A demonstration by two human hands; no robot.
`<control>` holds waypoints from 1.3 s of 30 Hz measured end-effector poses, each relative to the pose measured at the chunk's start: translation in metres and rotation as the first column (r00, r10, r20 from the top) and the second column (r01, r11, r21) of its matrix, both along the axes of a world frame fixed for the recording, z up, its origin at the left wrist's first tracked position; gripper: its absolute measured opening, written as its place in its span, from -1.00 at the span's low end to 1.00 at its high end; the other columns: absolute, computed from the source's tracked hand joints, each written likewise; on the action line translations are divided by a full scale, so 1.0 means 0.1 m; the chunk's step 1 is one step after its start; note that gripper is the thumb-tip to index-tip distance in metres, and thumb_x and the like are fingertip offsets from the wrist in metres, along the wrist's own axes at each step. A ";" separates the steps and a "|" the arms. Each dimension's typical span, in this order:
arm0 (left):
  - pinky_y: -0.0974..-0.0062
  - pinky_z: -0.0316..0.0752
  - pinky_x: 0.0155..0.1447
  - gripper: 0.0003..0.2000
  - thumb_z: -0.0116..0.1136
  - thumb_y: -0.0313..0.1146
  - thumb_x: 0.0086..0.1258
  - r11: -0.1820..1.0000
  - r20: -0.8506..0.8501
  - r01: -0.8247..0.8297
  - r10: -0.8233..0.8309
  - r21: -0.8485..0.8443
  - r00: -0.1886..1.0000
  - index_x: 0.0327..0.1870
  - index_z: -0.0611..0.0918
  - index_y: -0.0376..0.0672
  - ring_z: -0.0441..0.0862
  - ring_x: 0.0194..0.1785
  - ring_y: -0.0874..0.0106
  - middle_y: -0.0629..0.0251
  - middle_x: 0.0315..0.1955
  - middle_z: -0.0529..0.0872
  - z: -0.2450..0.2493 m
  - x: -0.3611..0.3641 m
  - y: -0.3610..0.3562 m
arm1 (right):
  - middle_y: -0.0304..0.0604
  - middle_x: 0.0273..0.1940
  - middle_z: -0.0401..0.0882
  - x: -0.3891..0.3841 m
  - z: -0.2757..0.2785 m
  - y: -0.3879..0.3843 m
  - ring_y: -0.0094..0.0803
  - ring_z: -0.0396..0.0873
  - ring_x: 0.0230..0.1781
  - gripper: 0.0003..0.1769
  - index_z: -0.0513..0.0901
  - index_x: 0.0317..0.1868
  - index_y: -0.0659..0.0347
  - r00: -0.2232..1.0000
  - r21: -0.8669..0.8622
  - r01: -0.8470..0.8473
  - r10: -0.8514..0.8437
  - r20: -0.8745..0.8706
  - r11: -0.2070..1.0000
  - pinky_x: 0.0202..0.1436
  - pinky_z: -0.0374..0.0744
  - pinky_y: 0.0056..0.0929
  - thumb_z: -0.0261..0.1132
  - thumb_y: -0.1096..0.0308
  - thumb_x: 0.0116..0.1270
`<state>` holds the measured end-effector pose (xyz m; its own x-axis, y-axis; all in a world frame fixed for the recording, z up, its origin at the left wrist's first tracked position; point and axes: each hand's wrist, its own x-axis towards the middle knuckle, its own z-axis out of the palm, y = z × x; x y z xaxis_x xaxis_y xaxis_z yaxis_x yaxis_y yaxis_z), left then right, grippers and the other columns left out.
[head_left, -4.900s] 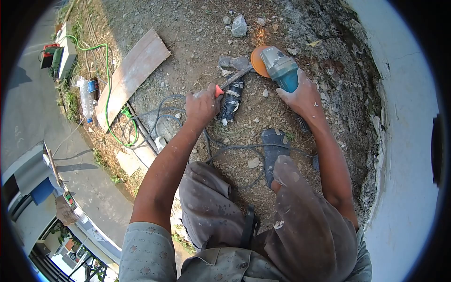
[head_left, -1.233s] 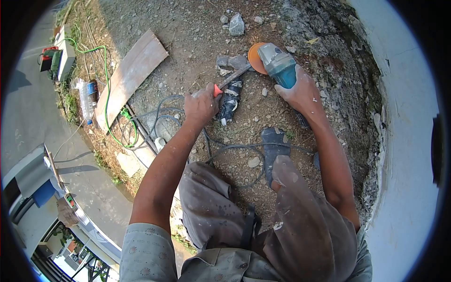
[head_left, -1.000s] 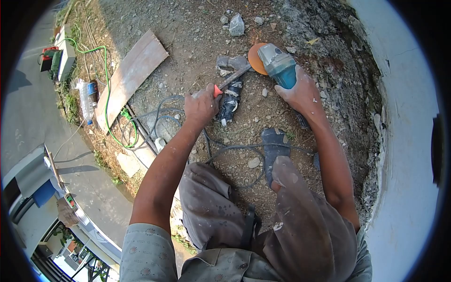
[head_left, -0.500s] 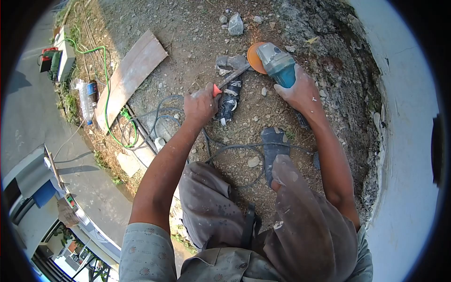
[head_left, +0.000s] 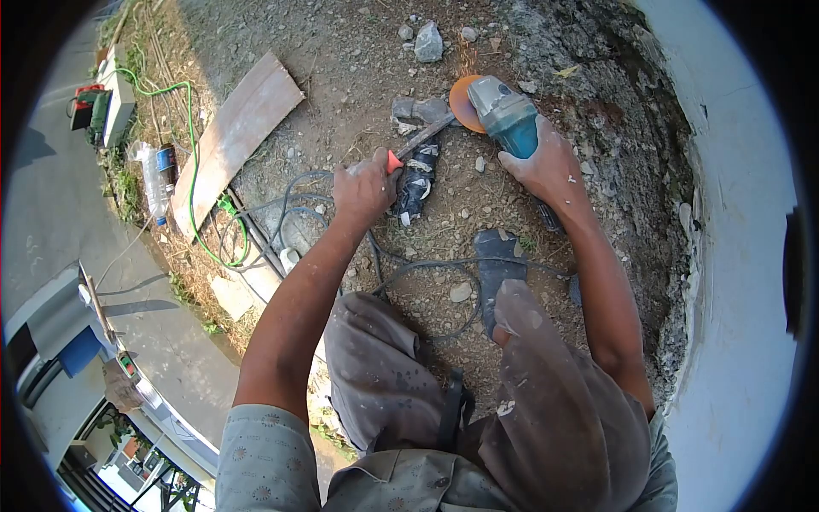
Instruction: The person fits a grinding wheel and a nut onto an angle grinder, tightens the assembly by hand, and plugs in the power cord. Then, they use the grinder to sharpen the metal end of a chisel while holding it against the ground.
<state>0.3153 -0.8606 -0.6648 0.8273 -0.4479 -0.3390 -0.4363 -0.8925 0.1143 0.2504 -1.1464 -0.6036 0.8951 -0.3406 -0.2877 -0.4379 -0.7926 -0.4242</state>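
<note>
My left hand is closed round the red-orange handle of a metal chisel, whose far end meets the orange disc of a teal angle grinder. Fine orange sparks or dust show just above the disc. My right hand wraps round the grinder's body. Under and beside the chisel lie a grey stone and a dark, white-smeared shoe. My other dark shoe is on the dirt below the grinder.
A wooden board lies to the left, near a green cord, a plastic bottle and dark cables on the ground. A loose stone sits at the top. A white wall runs along the right.
Both hands hold nearly the same place, with the disc still at the chisel's end. The orange spray above the disc has shifted slightly in shape.
</note>
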 end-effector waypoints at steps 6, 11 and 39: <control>-0.01 0.47 0.02 -0.69 0.18 -0.06 0.45 1.000 0.011 -0.002 0.002 -0.024 1.000 0.00 0.49 -0.05 0.77 -0.19 0.06 0.12 -0.38 0.79 -0.04 -0.01 0.01 | 0.30 -0.07 0.70 -0.01 0.00 0.00 0.19 0.71 -0.03 -0.18 0.47 0.21 0.45 1.000 0.002 0.006 -0.006 0.000 1.000 0.05 0.65 0.00 0.53 0.06 0.06; -0.04 0.46 0.05 -0.69 0.17 -0.05 0.46 1.000 -0.029 -0.015 0.016 0.015 0.999 0.01 0.49 -0.04 0.77 -0.16 0.06 0.12 -0.34 0.80 0.00 0.01 -0.01 | 0.33 0.01 0.68 0.00 0.06 -0.03 0.18 0.68 0.05 -0.11 0.50 0.24 0.45 0.999 0.018 0.039 -0.039 -0.018 0.999 0.11 0.61 -0.06 0.55 0.00 0.04; 0.06 0.40 0.08 -0.72 0.09 -0.05 0.54 0.998 0.033 0.037 -0.039 0.059 0.999 -0.01 0.48 -0.06 0.77 -0.15 0.15 0.18 -0.26 0.80 0.00 -0.04 -0.04 | 0.31 0.18 0.59 -0.21 -0.01 -0.07 0.15 0.59 0.20 0.02 0.38 0.39 0.43 0.995 0.121 0.097 -0.095 -0.022 0.988 0.28 0.53 -0.06 0.55 -0.04 0.05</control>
<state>0.3111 -0.8647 -0.6644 0.8217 -0.4595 -0.3372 -0.4726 -0.8800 0.0474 0.2290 -1.1533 -0.6044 0.8547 -0.3867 -0.3462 -0.5173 -0.6894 -0.5070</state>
